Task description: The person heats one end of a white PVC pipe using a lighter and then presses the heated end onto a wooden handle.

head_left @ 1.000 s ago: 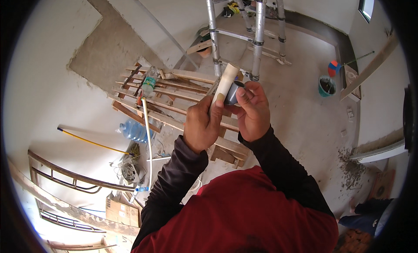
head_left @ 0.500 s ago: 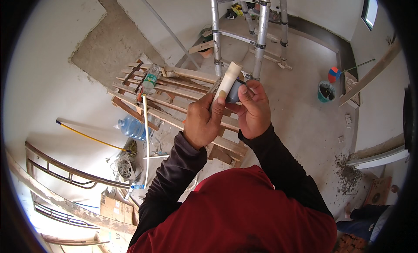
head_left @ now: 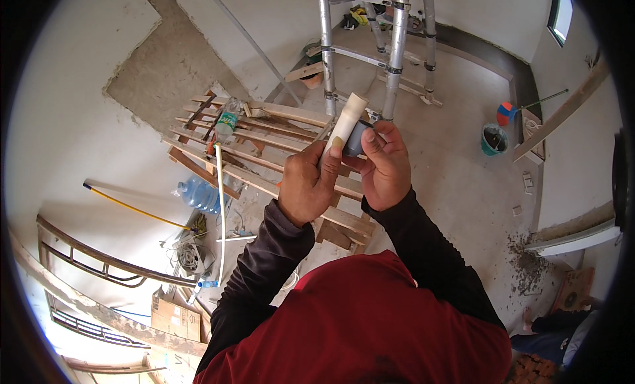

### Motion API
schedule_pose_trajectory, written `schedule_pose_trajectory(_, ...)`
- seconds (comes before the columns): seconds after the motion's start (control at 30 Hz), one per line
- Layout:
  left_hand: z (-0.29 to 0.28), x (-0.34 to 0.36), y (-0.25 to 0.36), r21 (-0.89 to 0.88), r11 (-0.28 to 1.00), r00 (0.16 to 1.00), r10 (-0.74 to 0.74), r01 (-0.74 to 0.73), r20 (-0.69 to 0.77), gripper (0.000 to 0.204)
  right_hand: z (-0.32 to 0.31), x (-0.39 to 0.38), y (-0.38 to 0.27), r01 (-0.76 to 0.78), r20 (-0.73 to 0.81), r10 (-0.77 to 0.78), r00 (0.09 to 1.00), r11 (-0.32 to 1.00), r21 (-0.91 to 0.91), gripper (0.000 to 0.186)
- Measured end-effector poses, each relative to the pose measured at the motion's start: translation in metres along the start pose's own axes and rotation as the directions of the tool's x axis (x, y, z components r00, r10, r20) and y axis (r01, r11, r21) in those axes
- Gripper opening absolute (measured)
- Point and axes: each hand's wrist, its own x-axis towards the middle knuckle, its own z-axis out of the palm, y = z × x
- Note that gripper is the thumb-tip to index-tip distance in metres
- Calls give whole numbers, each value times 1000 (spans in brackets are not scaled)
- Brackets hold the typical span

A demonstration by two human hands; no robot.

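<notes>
My left hand [head_left: 309,182] is closed round a short white plastic pipe [head_left: 347,123] with a wider socket at its upper end, held slanting up to the right. My right hand [head_left: 383,166] grips a short dark grey cylindrical fitting [head_left: 357,139] between thumb and fingers, against the right side of the white pipe. The pipe hides part of the fitting. Behind my hands lies a slatted wooden pallet [head_left: 264,166] with a plastic bottle [head_left: 228,119] on it.
An aluminium ladder [head_left: 397,53] stands ahead, with what look like feet at its top. Right: a green bucket [head_left: 493,139] and propped plank [head_left: 562,109]. Left: metal frames [head_left: 99,268], cardboard boxes [head_left: 175,314], a blue water jug [head_left: 198,193]. A person [head_left: 555,338] is at lower right.
The grey fitting has turned slightly, so its open end shows less than a second ago. My hands and the pipe have shifted very little.
</notes>
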Motion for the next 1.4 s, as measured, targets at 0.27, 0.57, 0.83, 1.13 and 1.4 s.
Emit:
schedule_pose_trajectory(0.27,-4,0,-1,73,997,1000,-1,3,-24,39,-3,2,1,35,-24,-37,999,994,-106,35)
schedule_pose_trajectory(0.57,-56,-1,18,84,995,994,-42,50,-101,40,-160,36,78,104,96,-48,994,231,-967,33)
schedule_pose_trajectory(0.83,-79,-15,56,118,983,973,-118,144,-200,45,-153,92,157,470,466,116,877,-9,-883,36)
schedule_pose_trajectory(1.13,-77,-13,59,104,986,971,-107,132,-216,53,-144,163,278,614,550,439,710,-3,-789,30)
schedule_pose_trajectory(1.4,-81,-11,51,129,970,955,-173,208,-243,56,-104,152,275,662,564,571,597,45,-748,28)
